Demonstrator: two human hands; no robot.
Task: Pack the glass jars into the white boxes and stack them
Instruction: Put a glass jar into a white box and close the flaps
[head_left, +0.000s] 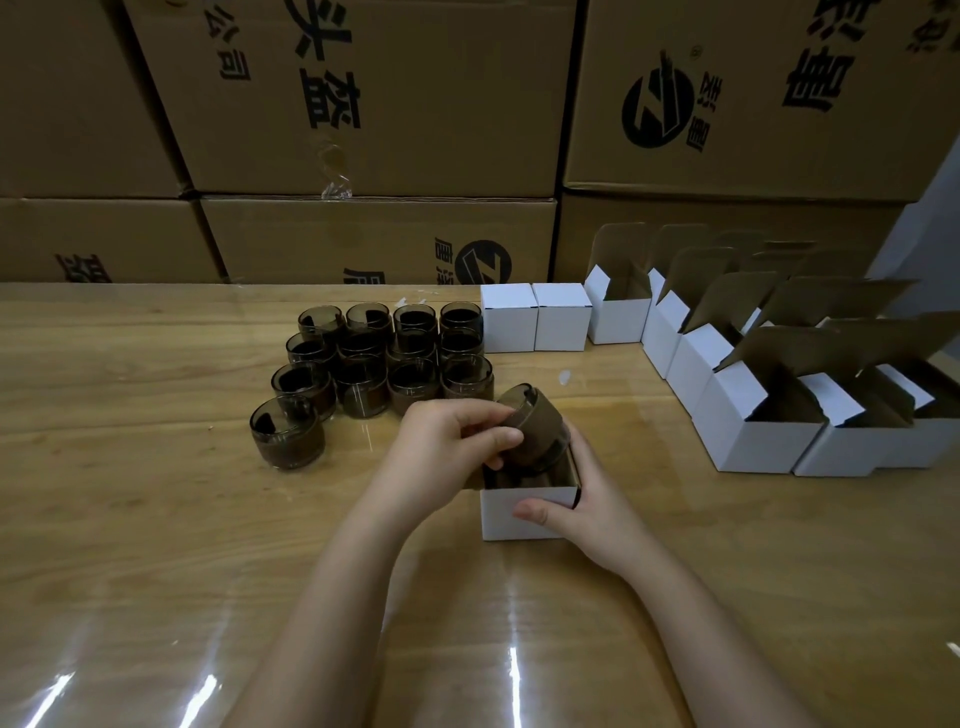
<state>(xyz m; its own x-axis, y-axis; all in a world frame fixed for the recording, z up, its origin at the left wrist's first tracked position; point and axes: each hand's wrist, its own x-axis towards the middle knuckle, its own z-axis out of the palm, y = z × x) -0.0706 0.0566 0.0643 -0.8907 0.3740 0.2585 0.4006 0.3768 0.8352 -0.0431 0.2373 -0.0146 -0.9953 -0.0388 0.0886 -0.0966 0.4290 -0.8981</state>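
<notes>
Jar (537, 431) tilted between hands (457, 447), over white box (519, 512).

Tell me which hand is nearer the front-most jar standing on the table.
Left. The left hand is just right of the front jar, gripping a second jar; the right hand is farther right, holding the box.

Dark glass jar (537, 428), tilted (partly inside); open white box (501, 512) stands upright beneath.
</notes>
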